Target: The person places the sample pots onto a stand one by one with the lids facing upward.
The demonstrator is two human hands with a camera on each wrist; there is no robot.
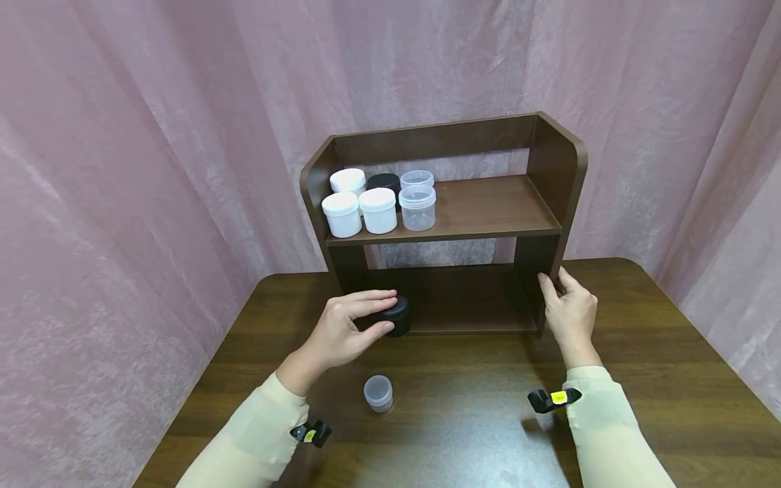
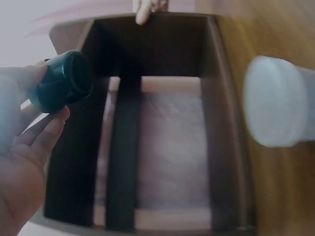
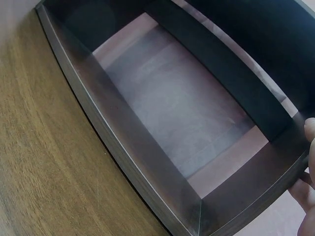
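Note:
My left hand point(image 1: 343, 331) pinches a small black jar point(image 1: 398, 320) between thumb and fingers, at the front left of the lower level of a brown two-level wooden shelf point(image 1: 494, 203). In the left wrist view the jar point(image 2: 63, 82) is tipped by the camera's angle and looks dark green, thumb on one side and fingertips on the other. On the right, my right hand point(image 1: 572, 313) grips the front edge of the shelf's side panel low down, its thumb on the near face. A small translucent jar with a lid point(image 1: 378, 394) stands on the table in front of the shelf.
White lidded jars point(image 1: 378, 211) stand at the left of the upper level, with a black jar point(image 1: 384, 181) behind them and clear jars point(image 1: 417, 210) beside them. The shelf sits toward the back of a wooden table point(image 1: 451, 386). Pink curtains point(image 1: 183, 169) hang behind.

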